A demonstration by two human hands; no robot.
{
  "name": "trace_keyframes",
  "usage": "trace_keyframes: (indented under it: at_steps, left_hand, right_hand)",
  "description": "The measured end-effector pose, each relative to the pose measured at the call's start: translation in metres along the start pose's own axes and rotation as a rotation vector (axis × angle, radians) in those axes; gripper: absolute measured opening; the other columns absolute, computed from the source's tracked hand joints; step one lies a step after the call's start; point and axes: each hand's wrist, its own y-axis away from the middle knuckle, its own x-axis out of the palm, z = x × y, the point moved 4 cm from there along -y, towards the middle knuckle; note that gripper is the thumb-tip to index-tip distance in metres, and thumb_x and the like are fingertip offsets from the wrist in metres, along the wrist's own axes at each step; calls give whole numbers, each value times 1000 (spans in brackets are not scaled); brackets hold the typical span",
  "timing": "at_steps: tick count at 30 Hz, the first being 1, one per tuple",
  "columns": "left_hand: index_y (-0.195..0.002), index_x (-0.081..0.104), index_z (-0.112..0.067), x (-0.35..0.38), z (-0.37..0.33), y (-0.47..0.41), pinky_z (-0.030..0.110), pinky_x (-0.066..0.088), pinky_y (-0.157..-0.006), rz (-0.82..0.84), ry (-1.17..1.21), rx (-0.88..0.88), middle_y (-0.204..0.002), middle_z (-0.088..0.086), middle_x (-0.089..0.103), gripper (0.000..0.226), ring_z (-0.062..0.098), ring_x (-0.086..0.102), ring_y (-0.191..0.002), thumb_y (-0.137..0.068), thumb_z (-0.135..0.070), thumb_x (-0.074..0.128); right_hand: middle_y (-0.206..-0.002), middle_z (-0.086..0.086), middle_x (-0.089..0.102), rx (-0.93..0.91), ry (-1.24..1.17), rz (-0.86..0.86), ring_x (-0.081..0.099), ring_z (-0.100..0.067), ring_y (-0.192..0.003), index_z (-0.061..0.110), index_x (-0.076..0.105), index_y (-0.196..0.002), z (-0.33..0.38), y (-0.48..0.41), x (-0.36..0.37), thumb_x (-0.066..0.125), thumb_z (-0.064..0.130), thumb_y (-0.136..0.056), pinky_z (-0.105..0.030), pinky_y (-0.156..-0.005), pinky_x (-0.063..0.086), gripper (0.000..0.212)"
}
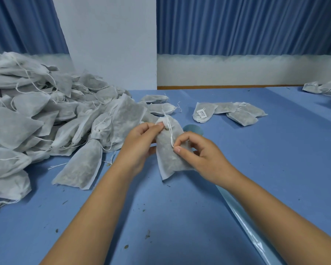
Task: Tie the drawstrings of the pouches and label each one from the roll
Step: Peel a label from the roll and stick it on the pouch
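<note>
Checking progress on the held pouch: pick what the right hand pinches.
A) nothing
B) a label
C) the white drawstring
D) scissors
C: the right hand pinches the white drawstring lying over the pouch, whose top the left hand holds.

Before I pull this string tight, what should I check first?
1. Neck grip: the left hand pinches the top of the pouch: ok.
2. String grip: the right hand pinches the drawstring: ok.
3. Knot made: cannot tell.
4. Label on this pouch: none on the side shown: not ok.
5. Supply: the label roll lies just behind the pouch, partly hidden: ok.
6. Sorting: the labelled pouches lie apart from the untied pile: ok.
</note>
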Motion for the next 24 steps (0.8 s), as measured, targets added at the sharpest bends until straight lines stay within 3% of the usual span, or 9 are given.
trace_keyframes:
  at_steps: [3, 6, 8, 11, 14, 18, 21, 24]
  left_hand:
    - [-88, 66, -13, 0, 0, 1, 31, 55, -72, 67, 24, -15, -76, -4, 70, 16, 9, 68, -73, -88, -27, 71]
    - [-105, 72, -12, 3, 3, 3, 38, 59, -84, 146, -133, -65, -105, 5, 75, 31, 19, 72, -98, -81, -30, 77]
    - [-106, 73, -9, 2, 6, 3, 40, 57, -88, 102, -194, -87, -105, 10, 75, 26, 25, 72, -100, -86, -24, 74]
    - [-105, 72, -4, -5, 11, 0, 45, 54, -93, 36, -226, -140, -106, 13, 74, 23, 27, 71, -99, -88, -20, 71]
    - [-96, 73, -14, -14, 18, -5, 37, 56, -87, 21, -214, -230, -96, 5, 76, 11, 19, 71, -89, -87, -19, 70]
    - [-86, 71, -17, -18, 28, -11, 32, 55, -80, 5, -131, -321, -80, 0, 76, 6, 14, 72, -74, -86, -14, 66]
    - [-88, 70, -14, -18, 34, -13, 33, 54, -82, 26, -90, -354, -79, 2, 75, 8, 16, 71, -75, -87, -10, 64]
    - [-93, 71, -12, -19, 39, -14, 30, 56, -75, 45, -99, -382, -81, 3, 75, 8, 16, 71, -76, -87, -11, 65]
  right_hand:
    - [-86, 21, 61, 19, -39, -31, 56, -3, -85, 24, 63, -86, -4, -1, -3, 64, 13, -92, -22, -78, 39, 12]
    - [-90, 13, 64, 26, -68, -17, 60, -13, -91, 20, 65, -86, -4, -1, -3, 65, 10, -91, -30, -80, 47, 10]
    - [-91, 8, 66, 44, -74, -31, 62, -15, -93, 19, 67, -86, -5, -1, -4, 66, 10, -90, -28, -80, 50, 9]
    - [-90, 10, 70, 160, -82, -208, 65, -15, -89, 21, 68, -85, -14, -4, -21, 65, 14, -89, -29, -79, 52, 9]
    - [-74, 9, 64, 359, 10, -386, 62, -20, -76, 22, 64, -78, -37, -7, -48, 62, 14, -88, -35, -74, 51, 13]
    - [-73, 2, 56, 572, 84, -404, 54, -17, -69, 17, 56, -78, -68, -8, -63, 62, 17, -86, -32, -65, 45, 10]
    - [-80, 4, 52, 570, 107, -461, 50, -10, -68, 18, 54, -86, -75, -7, -64, 65, 23, -85, -24, -62, 40, 12]
    - [-99, -1, 47, 494, 225, -473, 46, -2, -74, 22, 52, -99, -76, -8, -61, 70, 27, -83, -17, -60, 33, 25]
